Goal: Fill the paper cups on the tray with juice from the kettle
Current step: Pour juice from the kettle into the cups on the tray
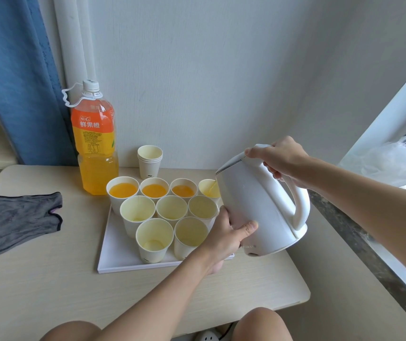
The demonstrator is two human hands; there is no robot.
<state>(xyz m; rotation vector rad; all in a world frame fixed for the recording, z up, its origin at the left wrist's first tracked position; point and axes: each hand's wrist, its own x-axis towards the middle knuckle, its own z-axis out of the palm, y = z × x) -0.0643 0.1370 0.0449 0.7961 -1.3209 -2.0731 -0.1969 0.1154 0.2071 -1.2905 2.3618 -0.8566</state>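
Observation:
A white kettle (253,193) is tilted to the left over the back right of the white tray (113,257). My right hand (280,161) grips its handle, thumb on the lid. My left hand (229,232) holds the kettle's lower body from the left. A thin stream of juice runs from the spout into the back right paper cup (208,188). Three cups (154,189) in the back row hold orange juice. Several cups (171,207) in the nearer rows look empty or nearly so.
A large orange juice bottle (96,143) stands behind the tray at the left. A short stack of spare paper cups (149,161) sits by the wall. A grey cloth (22,220) lies at the table's left. A plastic bag (398,158) lies at the right on a ledge.

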